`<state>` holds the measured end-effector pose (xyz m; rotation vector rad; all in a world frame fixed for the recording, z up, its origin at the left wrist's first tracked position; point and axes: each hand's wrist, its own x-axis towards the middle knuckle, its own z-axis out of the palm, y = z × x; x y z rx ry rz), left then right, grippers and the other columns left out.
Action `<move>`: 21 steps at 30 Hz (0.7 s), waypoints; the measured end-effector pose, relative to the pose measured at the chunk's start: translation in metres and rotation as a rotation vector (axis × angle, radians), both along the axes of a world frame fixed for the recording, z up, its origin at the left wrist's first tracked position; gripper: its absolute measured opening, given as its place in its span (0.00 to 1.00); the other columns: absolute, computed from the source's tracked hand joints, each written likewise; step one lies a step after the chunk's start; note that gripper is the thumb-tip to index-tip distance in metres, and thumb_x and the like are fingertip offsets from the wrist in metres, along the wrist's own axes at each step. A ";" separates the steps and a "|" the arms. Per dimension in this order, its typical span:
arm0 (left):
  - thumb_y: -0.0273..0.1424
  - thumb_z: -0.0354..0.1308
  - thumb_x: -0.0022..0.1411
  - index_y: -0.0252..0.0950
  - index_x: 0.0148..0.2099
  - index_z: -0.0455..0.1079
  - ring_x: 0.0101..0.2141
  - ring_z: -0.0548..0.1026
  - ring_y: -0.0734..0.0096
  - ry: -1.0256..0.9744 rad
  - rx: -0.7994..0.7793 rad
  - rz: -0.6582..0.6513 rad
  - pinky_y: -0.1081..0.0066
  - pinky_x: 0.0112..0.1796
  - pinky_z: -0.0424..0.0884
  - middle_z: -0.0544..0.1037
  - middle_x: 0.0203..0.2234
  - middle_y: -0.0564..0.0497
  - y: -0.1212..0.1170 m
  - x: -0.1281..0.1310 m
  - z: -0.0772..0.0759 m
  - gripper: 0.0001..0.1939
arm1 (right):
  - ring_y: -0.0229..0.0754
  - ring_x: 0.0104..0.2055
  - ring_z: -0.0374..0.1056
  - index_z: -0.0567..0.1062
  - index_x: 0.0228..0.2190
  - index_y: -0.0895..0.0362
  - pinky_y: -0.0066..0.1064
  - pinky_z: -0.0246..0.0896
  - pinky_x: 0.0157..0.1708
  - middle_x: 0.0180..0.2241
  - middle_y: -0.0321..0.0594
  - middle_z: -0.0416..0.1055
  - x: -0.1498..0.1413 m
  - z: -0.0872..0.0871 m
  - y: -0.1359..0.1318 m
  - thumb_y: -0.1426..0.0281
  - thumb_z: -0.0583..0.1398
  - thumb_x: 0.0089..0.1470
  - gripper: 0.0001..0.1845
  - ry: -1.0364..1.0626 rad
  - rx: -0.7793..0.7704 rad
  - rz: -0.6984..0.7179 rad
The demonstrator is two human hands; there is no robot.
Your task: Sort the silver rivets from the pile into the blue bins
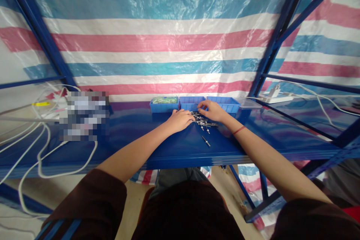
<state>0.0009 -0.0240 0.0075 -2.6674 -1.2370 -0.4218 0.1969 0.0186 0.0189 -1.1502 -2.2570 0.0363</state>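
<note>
A heap of small metal rivets (203,120) lies on the blue shelf (180,146) in front of three blue plastic bins. My left hand (181,119) rests on the shelf at the heap's left edge, fingers curled and touching the rivets. My right hand (213,109) hovers over the back of the heap, fingers bent down into it, close to the middle bin (191,103). A red band circles my right wrist. One rivet (206,141) lies apart, nearer to me. What the fingers hold is too small to see.
The left bin (164,104) holds greenish parts; the right bin (228,104) stands beside a clear tray (248,103). A blurred box (84,115) and white cables (42,150) occupy the left. A power strip (277,97) lies at the right. Blue frame bars and a striped tarp surround the shelf.
</note>
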 end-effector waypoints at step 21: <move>0.34 0.56 0.57 0.35 0.34 0.69 0.32 0.75 0.71 -0.869 -0.133 -0.035 0.71 0.37 0.69 0.78 0.30 0.51 0.012 0.000 0.001 0.07 | 0.35 0.26 0.64 0.75 0.30 0.58 0.28 0.58 0.27 0.26 0.38 0.72 -0.012 0.000 -0.010 0.56 0.62 0.46 0.18 0.510 -0.503 0.325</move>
